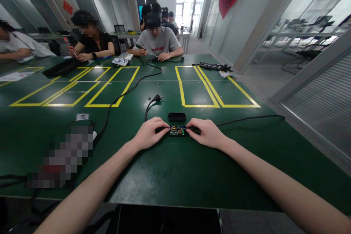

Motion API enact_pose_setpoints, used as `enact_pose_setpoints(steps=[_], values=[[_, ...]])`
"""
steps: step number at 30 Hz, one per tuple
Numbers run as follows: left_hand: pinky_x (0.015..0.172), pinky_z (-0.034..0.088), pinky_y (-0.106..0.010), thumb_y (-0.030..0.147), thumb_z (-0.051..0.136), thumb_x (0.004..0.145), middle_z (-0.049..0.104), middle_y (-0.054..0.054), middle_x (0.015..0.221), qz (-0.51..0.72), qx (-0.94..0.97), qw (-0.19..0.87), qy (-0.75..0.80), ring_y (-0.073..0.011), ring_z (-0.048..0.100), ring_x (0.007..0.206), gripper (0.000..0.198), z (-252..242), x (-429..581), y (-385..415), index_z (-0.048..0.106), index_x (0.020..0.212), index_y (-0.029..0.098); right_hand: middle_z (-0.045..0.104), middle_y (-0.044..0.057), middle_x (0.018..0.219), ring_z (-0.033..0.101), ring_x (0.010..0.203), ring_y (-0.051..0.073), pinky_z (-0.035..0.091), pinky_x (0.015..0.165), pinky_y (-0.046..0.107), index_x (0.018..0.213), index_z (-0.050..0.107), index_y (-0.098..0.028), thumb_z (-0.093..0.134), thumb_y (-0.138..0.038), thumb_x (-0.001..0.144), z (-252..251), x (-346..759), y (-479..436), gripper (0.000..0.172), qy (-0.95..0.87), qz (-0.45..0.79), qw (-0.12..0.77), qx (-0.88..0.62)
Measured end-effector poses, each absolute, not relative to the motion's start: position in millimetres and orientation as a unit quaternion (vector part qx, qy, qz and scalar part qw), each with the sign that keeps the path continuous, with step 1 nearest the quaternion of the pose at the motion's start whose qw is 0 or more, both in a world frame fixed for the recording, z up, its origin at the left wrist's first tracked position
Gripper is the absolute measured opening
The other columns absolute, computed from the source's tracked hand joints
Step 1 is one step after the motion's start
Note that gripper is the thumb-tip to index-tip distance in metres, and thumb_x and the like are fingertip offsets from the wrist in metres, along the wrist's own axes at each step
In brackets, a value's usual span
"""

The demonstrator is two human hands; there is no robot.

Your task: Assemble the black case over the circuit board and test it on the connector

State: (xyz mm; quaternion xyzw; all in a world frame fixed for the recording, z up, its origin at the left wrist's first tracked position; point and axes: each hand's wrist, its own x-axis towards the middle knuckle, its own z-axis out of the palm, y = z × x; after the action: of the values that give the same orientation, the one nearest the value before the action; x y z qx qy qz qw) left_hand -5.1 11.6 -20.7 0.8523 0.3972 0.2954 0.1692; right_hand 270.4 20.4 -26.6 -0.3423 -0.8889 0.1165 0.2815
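Left hand pinching plug cord, right hand pinching opposite cable, fingertips closed; uneven pull could strain wire joints on exposed circuit board.

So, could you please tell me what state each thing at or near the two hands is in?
Circuit board: uncovered, components showing.
Black case half: off the board, lying just beyond it.
Plug: unplugged, prongs bare.
Left hand: pinching the left cable beside the board.
Right hand: pinching the right cable beside the board.
Right cable: trailing loosely beyond the hand.
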Motion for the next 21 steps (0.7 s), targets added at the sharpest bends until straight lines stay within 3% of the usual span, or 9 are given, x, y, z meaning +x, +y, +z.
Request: enact_pose_setpoints(steps=[9,12,15,21], values=[[0.079,0.056,-0.031,0.024,0.064,0.096,0.073,-0.006,0.09,0.307,0.84,0.203,0.399,-0.0186,0.069,0.086,0.015,-23.1,-1.4,12.4,0.077,0.093,0.018,0.063,0.002,0.075,0.057,0.062,0.015,0.041,0.059,0.026,0.076,0.054,-0.021,0.053,-0.022,0.095,-24.8,271.2,19.8,0.019,-0.899,0.124,0.276,-0.316],[0.079,0.056,-0.03,0.023,0.063,0.095,0.073,-0.006,0.091,0.302,0.843,0.202,0.397,-0.0187,0.069,0.086,0.015,-22.6,-2.3,12.7,0.077,0.092,0.018,0.064,0.002,0.079,0.058,0.064,0.015,0.041,0.06,0.026,0.081,0.055,-0.022,0.064,-0.032,0.092,-23.7,272.3,19.7,0.018,-0.909,0.124,0.257,-0.302],[0.079,0.056,-0.03,0.019,0.061,0.094,0.073,-0.006,0.093,0.289,0.854,0.18,0.393,-0.0186,0.069,0.088,0.016,-22.5,-4.3,12.4,0.077,0.095,0.019,0.065,0.002,0.082,0.06,0.067,0.016,0.041,0.06,0.026,0.084,0.054,-0.021,0.074,-0.04,0.086,-26.1,272.7,20.7,0.028,-0.914,0.116,0.243,-0.304],[0.08,0.056,-0.03,0.018,0.057,0.096,0.072,-0.006,0.099,0.265,0.874,0.126,0.387,-0.0189,0.068,0.09,0.019,-22.5,-6.1,10.5,0.075,0.101,0.02,0.066,0.003,0.084,0.059,0.064,0.015,0.039,0.058,0.026,0.085,0.057,-0.021,0.067,-0.038,0.095,-30.3,272.0,22.1,0.023,-0.922,0.064,0.225,-0.309]])
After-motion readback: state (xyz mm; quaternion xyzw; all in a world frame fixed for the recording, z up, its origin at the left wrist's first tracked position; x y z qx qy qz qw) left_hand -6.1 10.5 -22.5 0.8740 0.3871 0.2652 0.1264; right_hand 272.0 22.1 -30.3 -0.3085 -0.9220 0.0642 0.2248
